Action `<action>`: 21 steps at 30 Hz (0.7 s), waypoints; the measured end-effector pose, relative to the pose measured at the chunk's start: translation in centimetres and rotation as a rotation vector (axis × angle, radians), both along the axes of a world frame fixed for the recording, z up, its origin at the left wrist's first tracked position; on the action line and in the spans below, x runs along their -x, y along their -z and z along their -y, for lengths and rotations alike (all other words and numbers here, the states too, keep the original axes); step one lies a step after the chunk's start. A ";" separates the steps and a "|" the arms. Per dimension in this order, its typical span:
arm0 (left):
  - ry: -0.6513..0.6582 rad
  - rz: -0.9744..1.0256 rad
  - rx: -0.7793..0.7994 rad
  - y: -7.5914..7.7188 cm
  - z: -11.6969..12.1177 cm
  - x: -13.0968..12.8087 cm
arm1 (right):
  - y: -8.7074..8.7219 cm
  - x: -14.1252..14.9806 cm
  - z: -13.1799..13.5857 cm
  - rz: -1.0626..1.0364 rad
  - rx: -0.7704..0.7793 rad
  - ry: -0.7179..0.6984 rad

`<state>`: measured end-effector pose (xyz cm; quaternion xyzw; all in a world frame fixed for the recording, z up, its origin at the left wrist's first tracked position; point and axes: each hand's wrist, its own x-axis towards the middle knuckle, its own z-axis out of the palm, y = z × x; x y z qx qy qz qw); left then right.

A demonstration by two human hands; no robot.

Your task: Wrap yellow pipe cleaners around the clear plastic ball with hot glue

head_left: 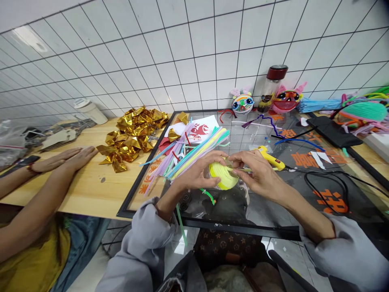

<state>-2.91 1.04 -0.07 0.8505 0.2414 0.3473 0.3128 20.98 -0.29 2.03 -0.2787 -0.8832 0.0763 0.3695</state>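
My left hand (197, 175) is closed around the side of a rounded yellow ball (227, 182) with strands laid in rows over its surface. From the right, the thumb and fingers of my right hand (261, 174) pinch a pale yellow pipe cleaner at the ball's upper edge. The ball is held above the near edge of a glass-topped table. A bundle of pastel pipe cleaners (209, 148) lies just beyond my left hand. Past my right hand rests a yellow hot glue gun (272, 159). My fingers hide part of the ball.
Gold foil pieces (136, 132) lie left, near another person's hands (71, 158). Along the wall stand a decorated face (242, 102), a lidded bottle (270, 87) and a pink face (287, 99). Black cables (330, 173) and a black pouch (334, 130) occupy the right side.
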 end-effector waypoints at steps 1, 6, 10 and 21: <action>-0.002 -0.002 0.005 0.0 0.0 0.0 | -0.1 0.0 0.2 -0.002 -0.025 0.007; 0.000 0.009 0.006 0.1 0.0 0.0 | -0.5 -0.4 2.5 -0.076 -0.284 0.035; 0.006 0.020 -0.004 0.1 0.0 0.0 | 1.4 -1.0 4.8 -0.029 -0.264 0.007; -0.036 0.129 0.147 1.5 -1.0 0.4 | 6.3 -2.1 1.7 -0.026 0.289 0.290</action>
